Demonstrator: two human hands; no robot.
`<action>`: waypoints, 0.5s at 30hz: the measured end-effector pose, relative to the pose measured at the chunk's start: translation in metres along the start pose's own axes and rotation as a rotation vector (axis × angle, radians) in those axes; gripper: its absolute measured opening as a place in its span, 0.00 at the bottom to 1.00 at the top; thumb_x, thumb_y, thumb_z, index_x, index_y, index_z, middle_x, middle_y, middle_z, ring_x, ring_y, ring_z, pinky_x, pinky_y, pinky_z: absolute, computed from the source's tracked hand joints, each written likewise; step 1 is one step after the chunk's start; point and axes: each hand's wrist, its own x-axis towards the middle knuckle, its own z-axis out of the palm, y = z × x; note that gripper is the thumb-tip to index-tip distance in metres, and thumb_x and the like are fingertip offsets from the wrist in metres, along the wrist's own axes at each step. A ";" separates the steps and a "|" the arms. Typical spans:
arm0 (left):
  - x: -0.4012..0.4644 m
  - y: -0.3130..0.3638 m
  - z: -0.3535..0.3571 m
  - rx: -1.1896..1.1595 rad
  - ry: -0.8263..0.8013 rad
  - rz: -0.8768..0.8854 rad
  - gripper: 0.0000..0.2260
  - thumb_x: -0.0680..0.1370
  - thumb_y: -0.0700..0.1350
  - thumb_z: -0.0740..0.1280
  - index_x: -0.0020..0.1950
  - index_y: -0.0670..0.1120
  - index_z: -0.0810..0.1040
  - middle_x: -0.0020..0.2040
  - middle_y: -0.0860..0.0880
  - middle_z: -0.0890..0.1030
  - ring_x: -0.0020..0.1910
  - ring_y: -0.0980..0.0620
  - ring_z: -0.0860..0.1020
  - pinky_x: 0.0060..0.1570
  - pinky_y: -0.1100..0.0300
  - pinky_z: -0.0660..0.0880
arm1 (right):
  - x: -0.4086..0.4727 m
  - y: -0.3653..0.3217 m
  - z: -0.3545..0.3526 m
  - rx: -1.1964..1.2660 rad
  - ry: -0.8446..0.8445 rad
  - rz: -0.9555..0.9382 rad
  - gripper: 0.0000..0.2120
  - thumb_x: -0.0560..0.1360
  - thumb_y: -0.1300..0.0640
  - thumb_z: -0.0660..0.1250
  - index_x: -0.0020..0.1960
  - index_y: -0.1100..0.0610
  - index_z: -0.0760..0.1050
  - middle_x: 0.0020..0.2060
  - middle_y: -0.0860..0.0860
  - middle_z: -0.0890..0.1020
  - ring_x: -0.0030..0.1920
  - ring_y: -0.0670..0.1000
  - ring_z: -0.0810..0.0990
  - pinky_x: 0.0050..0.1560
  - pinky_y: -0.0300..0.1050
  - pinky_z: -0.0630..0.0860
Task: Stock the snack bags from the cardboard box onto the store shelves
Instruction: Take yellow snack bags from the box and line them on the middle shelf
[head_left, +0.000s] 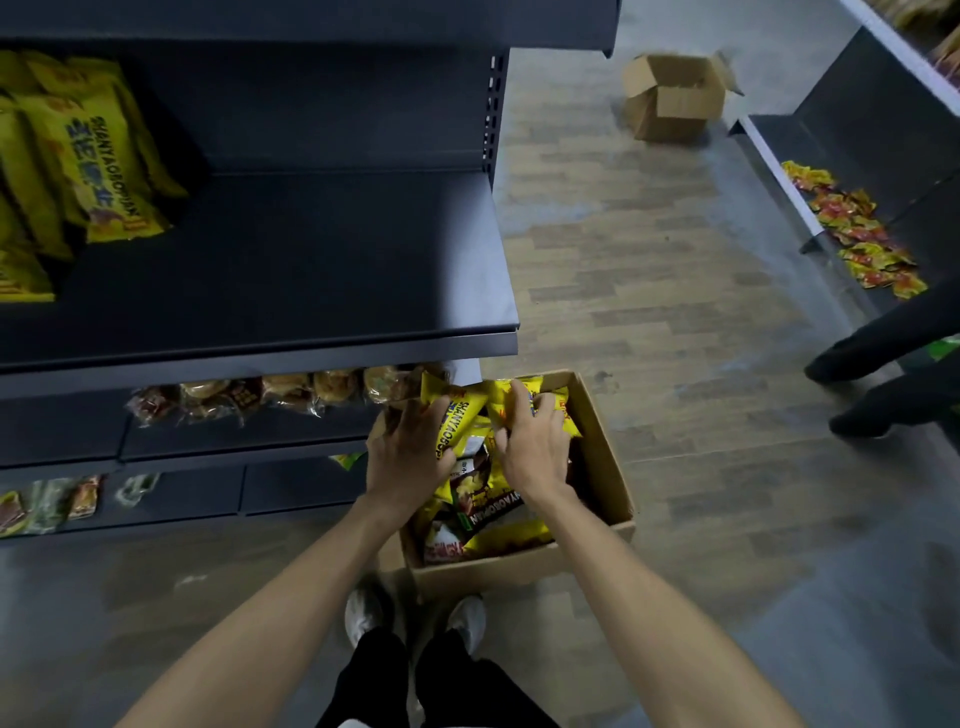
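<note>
An open cardboard box sits on the floor by my feet, full of yellow snack bags. Both hands reach into it. My left hand grips a yellow bag by its side. My right hand is closed over other yellow bags at the box's far end. The dark shelf to the upper left holds a group of the same yellow bags at its left end; the rest of its surface is bare.
Lower shelves hold wrapped pastries and other packets. A second, open cardboard box stands on the wood-look floor farther off. The right-hand shelf unit has red-yellow packets. Another person's dark legs stand at the right.
</note>
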 end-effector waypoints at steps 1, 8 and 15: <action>-0.001 -0.001 0.002 0.015 0.001 -0.008 0.29 0.72 0.54 0.69 0.71 0.53 0.65 0.65 0.46 0.70 0.61 0.41 0.72 0.45 0.48 0.77 | -0.003 -0.005 0.008 0.006 -0.023 0.045 0.31 0.75 0.53 0.67 0.75 0.52 0.59 0.61 0.57 0.68 0.56 0.59 0.72 0.49 0.53 0.74; -0.008 -0.009 0.011 0.071 0.057 -0.067 0.30 0.72 0.56 0.71 0.72 0.50 0.68 0.66 0.42 0.73 0.56 0.40 0.78 0.36 0.51 0.76 | 0.001 -0.003 0.047 -0.144 -0.126 0.133 0.32 0.81 0.44 0.58 0.79 0.51 0.50 0.69 0.60 0.65 0.63 0.62 0.68 0.56 0.58 0.71; -0.014 -0.043 0.009 0.114 0.108 -0.036 0.27 0.75 0.58 0.68 0.71 0.49 0.70 0.60 0.43 0.75 0.47 0.42 0.80 0.29 0.55 0.72 | 0.004 -0.001 0.056 -0.214 -0.236 0.128 0.47 0.74 0.31 0.59 0.79 0.50 0.37 0.73 0.63 0.60 0.68 0.64 0.65 0.63 0.59 0.68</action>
